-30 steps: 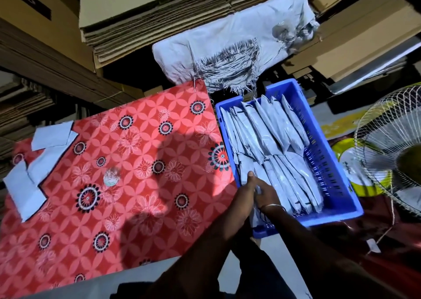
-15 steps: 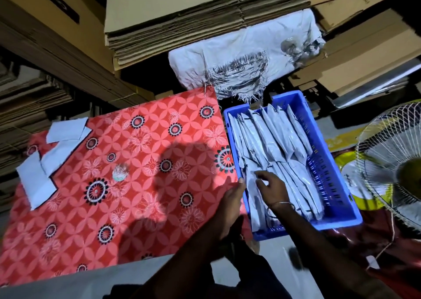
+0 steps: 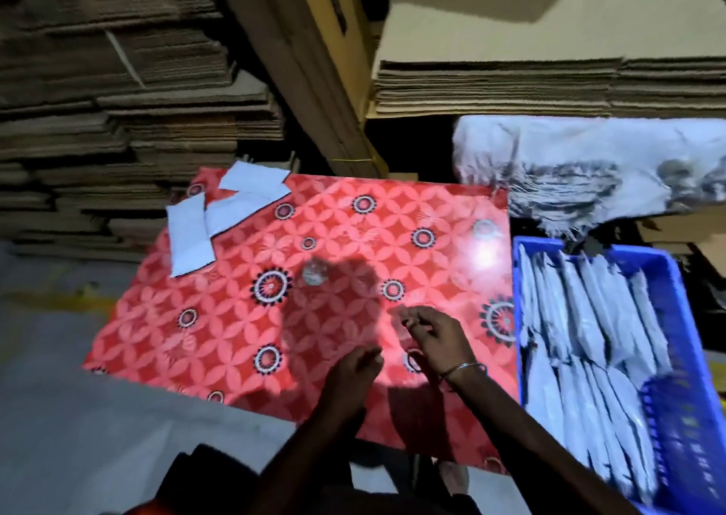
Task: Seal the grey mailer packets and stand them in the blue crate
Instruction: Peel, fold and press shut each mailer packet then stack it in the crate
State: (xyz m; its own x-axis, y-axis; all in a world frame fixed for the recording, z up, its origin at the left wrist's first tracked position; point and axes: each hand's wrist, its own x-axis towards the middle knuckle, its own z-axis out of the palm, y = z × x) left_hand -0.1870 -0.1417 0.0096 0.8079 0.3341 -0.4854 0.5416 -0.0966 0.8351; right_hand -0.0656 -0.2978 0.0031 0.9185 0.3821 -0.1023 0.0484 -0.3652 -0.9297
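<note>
- Left hand (image 3: 355, 365) over the near-centre of the bench (image 3: 220, 318), fingers loosely curled, nothing in it.
- Right hand (image 3: 436, 337) just beside it and slightly further out, fingertips drawn together as if pinching. Can't tell whether there's anything between them; motion blur.
- Neither hand is on a packet.
- Unsealed grey mailer packets (image 3: 220, 216): a small overlapping heap of flat pieces at the bench's far-left corner, well apart from both hands.
- Key relation: that heap lies forward and to the left of the hands. Left hand is the nearer one, so it looks like the natural reach; the right would have to cross over.
- Long axes in the heap are mixed: the nearest piece runs roughly toward/away from the person, the ones behind run more crosswise. Nearest piece's short edge faces the hands, so a pull toward centre should bring it in lengthwise.
- Blue crate (image 3: 683, 357) just beside the bench's right edge, on the right hand's side.
- Sealed packets (image 3: 581, 318) stand on edge in it, in two rows, leaning. Crate looks mostly full.
- My read: between packets, next step is fetching one from the far-left heap. Left fetches, right loads the crate.
</note>
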